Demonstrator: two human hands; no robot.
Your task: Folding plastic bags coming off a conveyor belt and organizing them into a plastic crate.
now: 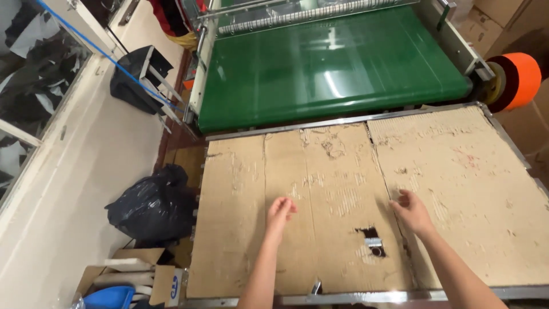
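Cardboard sheet [343,189] on table | left hand [280,212] empty, loosely curled | right hand [410,210] empty, spread

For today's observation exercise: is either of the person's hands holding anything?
No. The left hand and right hand both hover bare and open over the worn cardboard sheet, gripping nothing.

Left hand [281,210]: bare, no glove, no ring or band to be seen on the fingers.
Right hand [410,210]: bare as well, ungloved, fingers free of rings.
Left forearm: uncovered from the wrist to the bottom edge of the picture; no sleeve, no watch, no bracelet.
Right forearm: likewise uncovered to the picture's edge; no cuff or strap at the wrist.
Clothing: none in view.
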